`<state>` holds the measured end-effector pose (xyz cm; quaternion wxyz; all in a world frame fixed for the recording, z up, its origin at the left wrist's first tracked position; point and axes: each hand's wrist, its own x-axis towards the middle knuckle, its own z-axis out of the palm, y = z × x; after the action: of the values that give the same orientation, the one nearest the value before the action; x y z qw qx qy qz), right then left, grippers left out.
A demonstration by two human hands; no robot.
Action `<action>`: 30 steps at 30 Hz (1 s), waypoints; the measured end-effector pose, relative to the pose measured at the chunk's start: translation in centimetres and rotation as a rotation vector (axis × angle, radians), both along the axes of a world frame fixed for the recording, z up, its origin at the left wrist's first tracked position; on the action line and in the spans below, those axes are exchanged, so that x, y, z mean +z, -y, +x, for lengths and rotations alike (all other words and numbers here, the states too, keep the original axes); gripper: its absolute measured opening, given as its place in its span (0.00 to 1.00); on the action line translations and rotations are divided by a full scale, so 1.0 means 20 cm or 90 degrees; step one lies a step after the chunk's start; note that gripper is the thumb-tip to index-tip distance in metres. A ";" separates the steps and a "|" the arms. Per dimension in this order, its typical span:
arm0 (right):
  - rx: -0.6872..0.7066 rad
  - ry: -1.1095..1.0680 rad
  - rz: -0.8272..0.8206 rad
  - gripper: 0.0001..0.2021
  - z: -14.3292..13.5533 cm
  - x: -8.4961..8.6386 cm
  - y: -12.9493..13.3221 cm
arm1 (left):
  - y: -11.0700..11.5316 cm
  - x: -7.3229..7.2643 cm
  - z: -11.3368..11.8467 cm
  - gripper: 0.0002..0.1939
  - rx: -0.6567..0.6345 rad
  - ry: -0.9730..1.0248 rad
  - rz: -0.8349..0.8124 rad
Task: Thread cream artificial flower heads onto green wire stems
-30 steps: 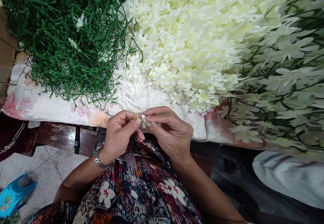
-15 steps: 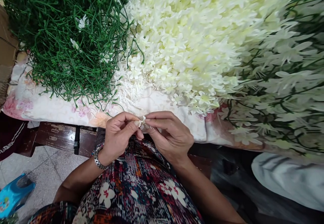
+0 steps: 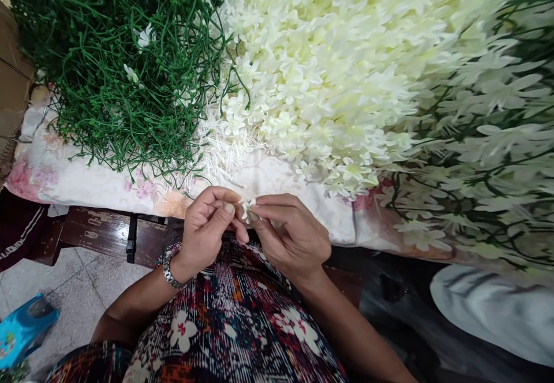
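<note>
Between my two hands, just past the table's near edge, is a small white flower (image 3: pixel 248 210). My right hand (image 3: pixel 294 233) pinches it between thumb and fingertips. My left hand (image 3: pixel 208 230), with a metal watch on its wrist, is just left of the flower; its thumb and fingers are curled together, and whatever is between them is too small to make out. Beyond the hands, a pile of white thin pieces (image 3: pixel 220 149) lies on the floral cloth (image 3: pixel 277 178). Green plastic stems (image 3: pixel 130 83) are heaped at the left, and cream-white flowers (image 3: pixel 320 83) fill the middle.
White flowers on green stems (image 3: pixel 485 141) spread over the right side. A cardboard box (image 3: pixel 15 71) stands at the far left. On the tiled floor at lower left is a blue plastic object (image 3: pixel 26 328). Grey-white fabric (image 3: pixel 493 308) shows at the lower right.
The fingers of my left hand have drawn back slightly from the flower, which now shows more fully in the fingertips of my right hand.
</note>
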<state>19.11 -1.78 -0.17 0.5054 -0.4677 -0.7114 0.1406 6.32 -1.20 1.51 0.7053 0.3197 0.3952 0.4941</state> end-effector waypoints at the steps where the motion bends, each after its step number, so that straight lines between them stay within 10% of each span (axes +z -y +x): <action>1: 0.008 -0.012 -0.004 0.12 0.00 0.00 0.00 | 0.00 0.00 0.00 0.07 -0.009 0.016 -0.024; 16: 0.127 0.057 -0.048 0.14 0.02 0.08 0.00 | 0.02 0.01 -0.02 0.13 -0.036 0.001 -0.046; 26: 0.216 0.123 -0.072 0.11 0.01 0.07 -0.01 | 0.04 0.04 -0.11 0.05 -0.094 -0.231 0.072; 30: 0.193 0.114 -0.078 0.09 -0.01 0.05 -0.02 | 0.08 0.01 -0.20 0.05 0.051 -0.440 0.179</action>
<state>18.98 -1.42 0.80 0.3840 -0.3958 -0.8058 0.2160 2.32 -2.76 1.69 0.4598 0.5457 0.5502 0.4337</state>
